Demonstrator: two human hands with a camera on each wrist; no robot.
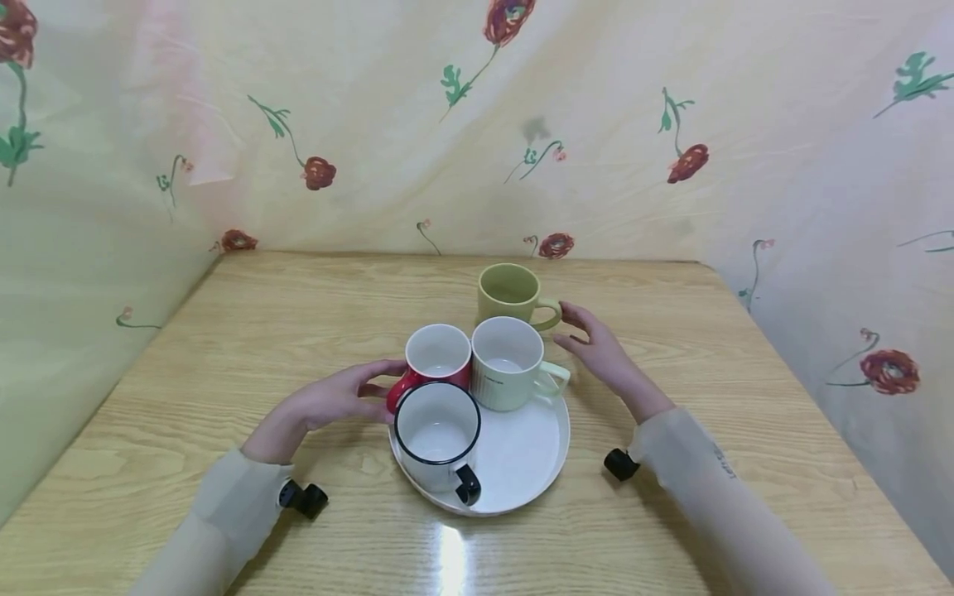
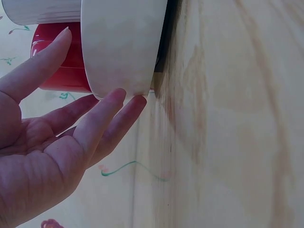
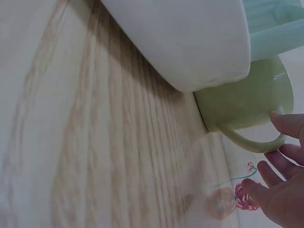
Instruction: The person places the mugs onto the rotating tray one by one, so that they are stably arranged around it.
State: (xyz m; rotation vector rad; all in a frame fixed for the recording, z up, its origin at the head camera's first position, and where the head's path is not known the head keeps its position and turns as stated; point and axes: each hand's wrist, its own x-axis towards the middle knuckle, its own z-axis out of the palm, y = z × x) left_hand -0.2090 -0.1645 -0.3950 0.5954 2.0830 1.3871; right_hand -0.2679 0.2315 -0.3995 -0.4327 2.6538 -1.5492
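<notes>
In the head view, a white round tray (image 1: 522, 463) bears a red mug (image 1: 460, 374) with a white inside, a pale ribbed mug (image 1: 507, 382) and a white mug with a black rim (image 1: 438, 447). My left hand (image 1: 346, 393) is at the tray's left side by the red mug's handle. The left wrist view shows its fingertips at the tray's wall (image 2: 123, 47), the thumb beside the red mug (image 2: 66, 71). Behind the tray stands an olive-green mug (image 1: 507, 302). My right hand (image 1: 599, 352) has loosely extended fingers at that mug's handle (image 3: 251, 145).
The wooden table (image 1: 298, 530) extends around the tray. A flowered cloth (image 1: 373, 124) hangs behind it and along both sides. Black devices (image 1: 621, 465) sit at both wrists.
</notes>
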